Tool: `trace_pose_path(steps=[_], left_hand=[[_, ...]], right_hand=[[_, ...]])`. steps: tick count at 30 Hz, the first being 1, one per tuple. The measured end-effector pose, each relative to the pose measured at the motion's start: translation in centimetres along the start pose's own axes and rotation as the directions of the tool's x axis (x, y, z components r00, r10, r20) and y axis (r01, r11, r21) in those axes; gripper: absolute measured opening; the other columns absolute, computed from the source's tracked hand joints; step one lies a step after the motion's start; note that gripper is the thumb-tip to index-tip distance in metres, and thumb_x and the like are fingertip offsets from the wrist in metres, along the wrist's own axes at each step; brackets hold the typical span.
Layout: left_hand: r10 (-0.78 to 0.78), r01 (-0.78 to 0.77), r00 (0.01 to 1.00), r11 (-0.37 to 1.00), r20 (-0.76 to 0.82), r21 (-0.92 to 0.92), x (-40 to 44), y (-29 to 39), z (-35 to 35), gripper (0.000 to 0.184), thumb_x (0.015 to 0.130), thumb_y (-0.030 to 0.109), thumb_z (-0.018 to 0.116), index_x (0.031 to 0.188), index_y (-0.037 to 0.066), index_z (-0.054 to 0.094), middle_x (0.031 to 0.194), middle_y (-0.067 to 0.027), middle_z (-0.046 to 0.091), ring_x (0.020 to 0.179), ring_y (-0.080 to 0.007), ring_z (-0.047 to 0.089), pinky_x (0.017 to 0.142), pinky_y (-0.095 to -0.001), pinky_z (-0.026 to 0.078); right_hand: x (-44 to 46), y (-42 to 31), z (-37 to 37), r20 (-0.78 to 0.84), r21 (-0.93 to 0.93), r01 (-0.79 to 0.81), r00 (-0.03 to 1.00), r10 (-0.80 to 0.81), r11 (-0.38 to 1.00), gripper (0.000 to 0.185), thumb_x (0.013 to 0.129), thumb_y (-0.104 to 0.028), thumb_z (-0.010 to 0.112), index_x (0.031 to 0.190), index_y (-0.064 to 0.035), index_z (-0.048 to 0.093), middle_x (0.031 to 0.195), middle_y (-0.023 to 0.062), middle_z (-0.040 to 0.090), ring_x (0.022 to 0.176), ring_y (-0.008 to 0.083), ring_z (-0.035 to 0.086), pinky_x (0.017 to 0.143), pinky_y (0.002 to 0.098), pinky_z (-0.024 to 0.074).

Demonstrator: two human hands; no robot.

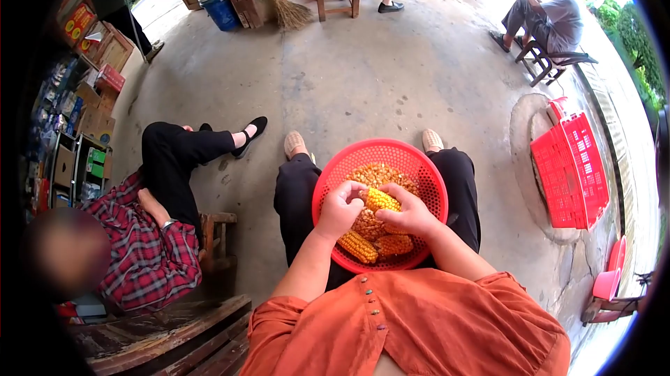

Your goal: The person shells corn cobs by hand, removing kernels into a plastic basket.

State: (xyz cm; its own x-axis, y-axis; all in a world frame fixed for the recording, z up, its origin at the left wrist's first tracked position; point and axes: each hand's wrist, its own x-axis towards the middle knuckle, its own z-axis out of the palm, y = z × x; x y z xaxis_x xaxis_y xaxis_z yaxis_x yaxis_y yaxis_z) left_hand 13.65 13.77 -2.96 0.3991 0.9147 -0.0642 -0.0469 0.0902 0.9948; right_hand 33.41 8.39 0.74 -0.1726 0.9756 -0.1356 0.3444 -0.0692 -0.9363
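Observation:
Over a red perforated basin (328, 167) on my lap, both hands hold one yellow corn cob (382, 200). My left hand (340, 210) pinches the cob's left end. On its right side, my right hand (410, 214) is closed, with the thumb lying along the kernels. Loose kernels (377, 172) cover the basin's far part. Below my hands lie another full yellow cob (358, 246) and a darker orange cob (393, 245). Part of the basin's contents is hidden beneath my hands.
A person in a plaid shirt (150, 250) sits close on my left. Red plastic baskets (572, 174) stand on the floor to my right. Other people sit on chairs farther off, near a broom (283, 10) and a blue bucket (221, 10). A wooden bench (174, 337) is behind left.

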Motion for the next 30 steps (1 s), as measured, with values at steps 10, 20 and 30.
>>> trace_pose_path(steps=[10,20,30], left_hand=[[0.041,-0.041,0.999,0.999,-0.012,-0.03,0.1,1.2,-0.9,0.026,0.089,0.002,0.066,0.115,0.001,0.064,0.107,-0.0017,0.062,0.096,-0.0102,0.06,0.088,-0.0258,0.05],[-0.095,0.108,0.989,0.987,0.11,-0.119,0.0,0.4,-0.9,0.032,0.088,-0.002,0.065,0.12,-0.001,0.062,0.106,-0.004,0.066,0.095,-0.0104,0.064,0.084,-0.0245,0.052],[-0.072,0.062,0.977,0.997,0.202,0.055,0.0,-1.3,-1.5,0.036,0.089,0.004,0.063,0.125,-0.003,0.061,0.107,-0.0029,0.065,0.098,-0.0098,0.062,0.086,-0.0258,0.051]], right_hand=[[0.3,-0.3,-0.5,0.086,0.36,-0.294,0.955,0.282,0.885,0.055,0.085,-0.028,0.078,0.131,-0.0068,0.054,0.103,0.0033,0.063,0.084,0.0096,0.059,0.07,0.0251,0.0496],[0.3,0.6,-0.5,0.037,0.157,-0.03,0.999,0.025,0.987,0.053,0.084,-0.027,0.077,0.129,-0.0057,0.058,0.115,0.0092,0.066,0.109,0.0171,0.062,0.096,0.0314,0.0474],[-0.2,0.4,-0.7,0.016,-0.209,0.063,0.998,-0.061,0.976,0.061,0.082,-0.038,0.075,0.13,-0.0043,0.058,0.111,0.0236,0.067,0.107,0.0366,0.066,0.091,0.0417,0.0514]])
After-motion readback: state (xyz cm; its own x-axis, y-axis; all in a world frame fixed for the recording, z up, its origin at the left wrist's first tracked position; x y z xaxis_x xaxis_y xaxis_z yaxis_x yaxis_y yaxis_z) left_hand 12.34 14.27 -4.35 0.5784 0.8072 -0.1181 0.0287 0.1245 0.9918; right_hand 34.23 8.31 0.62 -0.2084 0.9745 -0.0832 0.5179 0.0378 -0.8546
